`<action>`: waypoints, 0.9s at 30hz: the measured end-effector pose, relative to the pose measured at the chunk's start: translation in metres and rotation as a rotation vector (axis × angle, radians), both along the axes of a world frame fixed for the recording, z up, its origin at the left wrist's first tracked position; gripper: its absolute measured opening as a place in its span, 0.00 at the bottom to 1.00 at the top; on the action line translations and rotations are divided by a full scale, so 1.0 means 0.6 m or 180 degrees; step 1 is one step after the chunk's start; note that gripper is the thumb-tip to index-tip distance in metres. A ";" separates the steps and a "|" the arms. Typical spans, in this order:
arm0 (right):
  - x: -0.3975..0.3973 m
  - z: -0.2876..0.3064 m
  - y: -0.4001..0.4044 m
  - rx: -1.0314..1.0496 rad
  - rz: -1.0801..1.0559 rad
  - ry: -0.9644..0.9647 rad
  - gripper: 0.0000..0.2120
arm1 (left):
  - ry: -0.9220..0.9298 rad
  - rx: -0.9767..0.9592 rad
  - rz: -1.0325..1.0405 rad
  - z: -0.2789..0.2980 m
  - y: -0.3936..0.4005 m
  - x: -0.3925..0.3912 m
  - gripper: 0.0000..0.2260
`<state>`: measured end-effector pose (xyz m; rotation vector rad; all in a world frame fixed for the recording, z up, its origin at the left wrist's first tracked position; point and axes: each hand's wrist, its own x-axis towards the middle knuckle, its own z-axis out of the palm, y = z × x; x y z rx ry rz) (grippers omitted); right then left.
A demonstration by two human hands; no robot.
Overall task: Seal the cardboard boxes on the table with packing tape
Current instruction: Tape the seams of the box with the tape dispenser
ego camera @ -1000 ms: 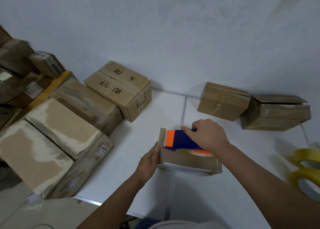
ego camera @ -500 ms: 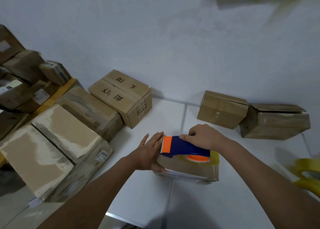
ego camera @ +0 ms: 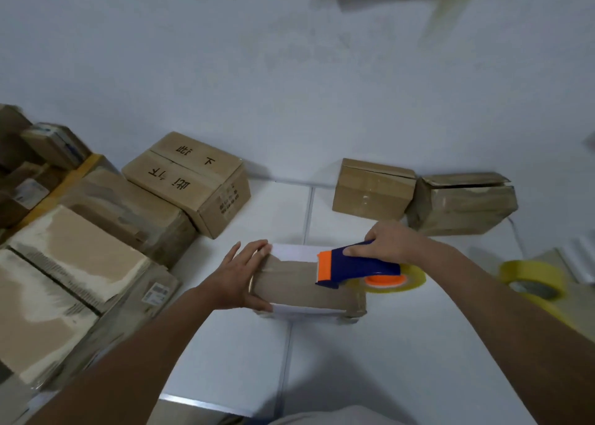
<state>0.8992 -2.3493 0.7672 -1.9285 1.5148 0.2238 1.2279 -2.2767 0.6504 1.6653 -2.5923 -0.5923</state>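
Observation:
A small flat cardboard box (ego camera: 299,289) lies in the middle of the white table (ego camera: 231,353). My left hand (ego camera: 240,278) grips its left end, fingers over the top and thumb on the near side. My right hand (ego camera: 388,242) holds a blue and orange tape dispenser (ego camera: 351,268) with a clear tape roll (ego camera: 391,281) over the box's right part. The orange blade end points left, just above the box top.
Two small boxes (ego camera: 370,189) (ego camera: 460,202) stand against the wall at the back right. A printed box (ego camera: 193,179) and several larger boxes (ego camera: 64,270) crowd the left side. Spare yellowish tape rolls (ego camera: 534,278) lie at the right.
My right hand has drawn the dispenser to the right along the box top. My left hand has shifted to clasp the box's left end. The view has moved closer.

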 end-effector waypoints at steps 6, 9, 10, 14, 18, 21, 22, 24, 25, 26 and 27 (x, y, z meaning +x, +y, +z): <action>-0.023 -0.024 0.014 -0.0134 -0.0140 -0.0068 0.32 | -0.0355 -0.0046 -0.0115 0.007 -0.006 -0.003 0.59; -0.027 -0.026 0.015 -0.0153 -0.0167 -0.0109 0.31 | -0.0833 -0.0040 -0.0286 0.018 -0.009 -0.026 0.60; -0.027 -0.025 0.016 -0.0157 -0.0180 -0.0113 0.31 | -0.0948 -0.0003 -0.0310 0.021 -0.009 -0.044 0.60; -0.032 -0.027 0.015 -0.0198 -0.0231 -0.0099 0.31 | -0.1065 -0.0094 -0.0136 0.016 -0.014 -0.110 0.59; -0.029 -0.037 0.018 -0.0248 -0.0322 -0.0190 0.27 | -0.1192 0.0117 0.0131 0.005 -0.021 -0.101 0.58; -0.023 -0.038 0.017 -0.0271 -0.0328 -0.0159 0.27 | -0.1188 0.0050 0.0014 0.002 -0.025 -0.096 0.58; -0.024 -0.036 0.017 -0.0264 -0.0334 -0.0167 0.27 | -0.1217 -0.0062 -0.0099 0.005 -0.026 -0.104 0.58; -0.024 -0.032 0.018 -0.0286 -0.0317 -0.0160 0.27 | -0.1227 -0.0261 -0.0405 0.007 -0.029 -0.129 0.58; -0.023 -0.029 0.020 -0.0310 -0.0314 -0.0145 0.27 | -0.1229 -0.0263 -0.0553 0.008 -0.030 -0.143 0.58; -0.022 -0.029 0.024 -0.0334 -0.0312 -0.0125 0.26 | -0.1193 -0.0229 -0.0622 0.005 -0.028 -0.153 0.58; -0.020 -0.028 0.026 -0.0365 -0.0296 -0.0102 0.25 | -0.1135 -0.0214 -0.0628 0.000 -0.028 -0.160 0.57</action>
